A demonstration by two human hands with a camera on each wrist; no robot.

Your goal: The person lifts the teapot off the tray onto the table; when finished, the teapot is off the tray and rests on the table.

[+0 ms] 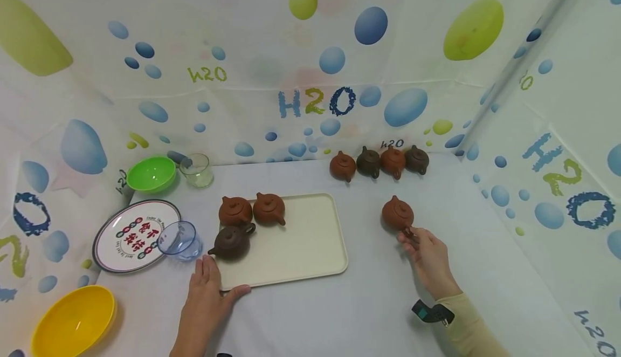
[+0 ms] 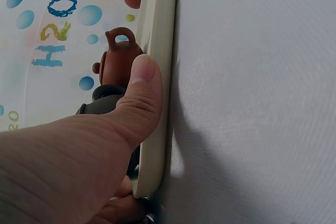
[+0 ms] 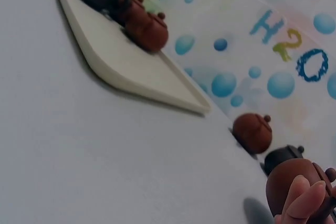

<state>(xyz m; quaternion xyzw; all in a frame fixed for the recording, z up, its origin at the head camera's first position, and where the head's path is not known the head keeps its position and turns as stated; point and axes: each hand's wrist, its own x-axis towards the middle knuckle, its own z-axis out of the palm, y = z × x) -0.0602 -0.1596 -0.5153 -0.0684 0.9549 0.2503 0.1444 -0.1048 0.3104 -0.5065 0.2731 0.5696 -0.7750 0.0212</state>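
Note:
At the right of the head view, my right hand [image 1: 429, 259] pinches the handle of a reddish-brown clay teapot [image 1: 398, 213]. In the right wrist view its fingers [image 3: 304, 203] overlap the body of that teapot. My left hand [image 1: 206, 295] rests at the near left corner of a cream tray [image 1: 301, 244], fingers straight along the left side, thumb along the front rim. Grouped on the tray's left part are a dark brown teapot [image 1: 232, 242] and two reddish-brown teapots, one at the back left corner [image 1: 235, 211] and one beside it [image 1: 269, 209].
A row of several teapots [image 1: 342, 166] stands at the back right. To the left are a green bowl [image 1: 152, 174], a clear glass [image 1: 196, 170], a printed plate [image 1: 116, 238], a blue glass [image 1: 180, 241] by the tray, and a yellow bowl [image 1: 75, 322].

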